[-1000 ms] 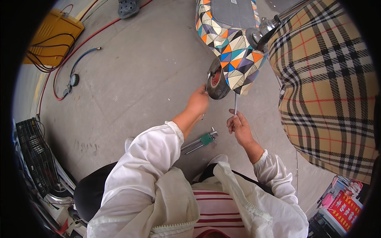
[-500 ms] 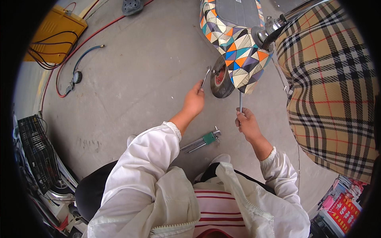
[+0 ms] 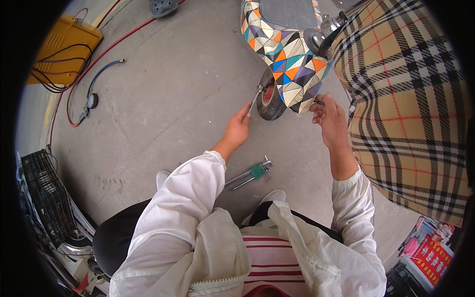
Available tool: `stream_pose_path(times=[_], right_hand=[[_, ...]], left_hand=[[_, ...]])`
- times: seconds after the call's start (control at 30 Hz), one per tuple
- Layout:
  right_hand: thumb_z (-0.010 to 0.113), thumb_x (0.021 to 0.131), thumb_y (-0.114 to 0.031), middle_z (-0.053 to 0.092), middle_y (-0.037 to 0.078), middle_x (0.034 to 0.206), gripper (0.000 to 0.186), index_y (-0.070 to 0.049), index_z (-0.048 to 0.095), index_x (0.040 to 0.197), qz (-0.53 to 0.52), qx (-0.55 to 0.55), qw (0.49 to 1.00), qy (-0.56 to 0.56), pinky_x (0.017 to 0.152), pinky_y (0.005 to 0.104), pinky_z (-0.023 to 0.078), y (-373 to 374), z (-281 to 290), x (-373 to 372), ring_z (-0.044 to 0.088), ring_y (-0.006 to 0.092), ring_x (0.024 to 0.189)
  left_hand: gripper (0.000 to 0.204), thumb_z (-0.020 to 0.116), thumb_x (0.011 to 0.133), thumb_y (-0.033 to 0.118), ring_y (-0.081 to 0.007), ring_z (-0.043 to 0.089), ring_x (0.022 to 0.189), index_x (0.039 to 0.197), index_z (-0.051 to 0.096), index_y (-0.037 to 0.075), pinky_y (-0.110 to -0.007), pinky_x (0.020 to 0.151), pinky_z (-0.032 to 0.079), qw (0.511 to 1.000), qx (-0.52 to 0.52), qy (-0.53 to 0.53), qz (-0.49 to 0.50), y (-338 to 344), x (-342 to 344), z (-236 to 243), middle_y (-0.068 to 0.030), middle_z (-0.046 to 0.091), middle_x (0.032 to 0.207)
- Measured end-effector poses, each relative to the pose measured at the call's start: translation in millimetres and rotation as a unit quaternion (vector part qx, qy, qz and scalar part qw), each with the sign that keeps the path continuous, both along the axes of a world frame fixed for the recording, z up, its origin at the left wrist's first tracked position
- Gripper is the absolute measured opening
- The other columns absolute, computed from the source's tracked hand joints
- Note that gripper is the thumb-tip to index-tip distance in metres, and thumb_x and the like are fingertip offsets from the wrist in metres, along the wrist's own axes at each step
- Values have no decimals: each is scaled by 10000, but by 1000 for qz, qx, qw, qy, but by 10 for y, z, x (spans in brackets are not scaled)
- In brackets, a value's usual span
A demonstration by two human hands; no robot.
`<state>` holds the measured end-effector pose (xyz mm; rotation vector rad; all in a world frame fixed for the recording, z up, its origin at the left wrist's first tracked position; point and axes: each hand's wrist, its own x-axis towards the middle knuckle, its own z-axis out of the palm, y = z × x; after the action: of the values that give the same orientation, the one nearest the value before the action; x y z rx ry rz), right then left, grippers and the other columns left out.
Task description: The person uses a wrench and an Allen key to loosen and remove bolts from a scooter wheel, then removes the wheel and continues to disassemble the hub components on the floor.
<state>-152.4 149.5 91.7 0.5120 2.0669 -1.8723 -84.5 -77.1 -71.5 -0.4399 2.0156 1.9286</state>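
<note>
My left hand (image 3: 237,127) grips a silver wrench (image 3: 254,103) whose head is at the axle of a small black tyre with a red hub (image 3: 271,106). The scooter body (image 3: 292,62), covered in multicoloured triangles, overhangs the wheel. My right hand (image 3: 329,116) is beside the body's lower right corner, fingers curled; a small dark piece shows at the fingertips, too small to make out. A hex key set in a green holder (image 3: 257,171) lies on the floor between my forearms.
A yellow machine (image 3: 69,39) with hoses and a pressure gauge (image 3: 92,101) is at upper left. A grey clog (image 3: 164,7) is at the top, a black barred object (image 3: 47,193) at left, a plaid-covered mass (image 3: 401,114) at right, a red printed sign (image 3: 428,260) at lower right.
My right hand has moved up and right to the body's corner; the upright rod it held below the body no longer shows. My left hand has shifted slightly left, still holding the wrench.
</note>
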Motion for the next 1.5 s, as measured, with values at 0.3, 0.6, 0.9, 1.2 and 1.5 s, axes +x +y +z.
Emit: stream_pose_path(times=[0.3,0.6,0.9,1.2,1.5], right_hand=[[294,1033,-264,530,31,830,486,43,479,1361,52,107,989,84,622,253,438,-118,-333,680,454,80,653],[405,982,-85,612,121,722,384,73,386,1332,220,298,926,66,564,347,481,123,-2259,1247,598,188,624],[453,991,-126,580,85,716,278,36,452,1217,83,178,980,-26,554,304,453,-98,-735,1097,534,145,586],[405,1059,-295,593,60,831,342,9,536,1145,-9,34,995,90,588,233,445,-31,-82,243,521,96,663],[412,1050,-362,591,24,758,363,-37,573,1059,0,21,998,55,563,227,437,60,-41,-144,519,79,622]], left_hand=[[458,450,1015,135,-78,391,654,1472,431,119,-247,571,381,998,8,-48,42,167,-14,7,29,455,781],[549,412,960,73,-106,413,520,1506,355,95,-286,434,360,976,92,-186,70,290,-290,802,-27,525,826],[473,455,988,118,-88,419,670,1460,447,101,-264,591,378,991,-52,-99,78,55,-110,462,-1,504,817],[435,441,1014,121,-126,526,941,1449,454,104,-270,891,431,998,29,-33,37,9,36,33,-53,607,1051],[444,452,1016,133,-185,521,1194,1460,441,124,-292,1031,373,997,57,-49,8,-16,1,18,-121,573,1331]])
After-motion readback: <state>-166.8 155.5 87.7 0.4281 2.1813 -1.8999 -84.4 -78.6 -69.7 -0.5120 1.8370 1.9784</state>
